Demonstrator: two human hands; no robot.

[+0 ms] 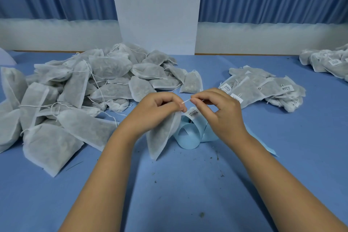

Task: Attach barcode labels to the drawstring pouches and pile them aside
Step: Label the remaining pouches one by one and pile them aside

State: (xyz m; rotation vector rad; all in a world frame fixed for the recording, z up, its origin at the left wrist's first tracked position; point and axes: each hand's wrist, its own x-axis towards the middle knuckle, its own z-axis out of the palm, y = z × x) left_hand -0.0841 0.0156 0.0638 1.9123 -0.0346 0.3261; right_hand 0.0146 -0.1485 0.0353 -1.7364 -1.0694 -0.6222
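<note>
My left hand [160,107] grips the top of a white drawstring pouch [161,137], which hangs tilted above the blue table. My right hand [216,107] pinches the pouch's white drawstring [185,101], stretched between the two hands. Just below them curls a light-blue strip of label backing [190,133] with one barcode label [193,113] on its upper end. A big heap of unlabelled pouches [75,90] lies to the left. A smaller pile of labelled pouches [263,88] lies to the right.
Another pile of labelled pouches [327,62] sits at the far right edge. The blue table cloth [178,184] in front of me carries small dark crumbs. A white pillar [156,9] and blue curtains stand behind the table.
</note>
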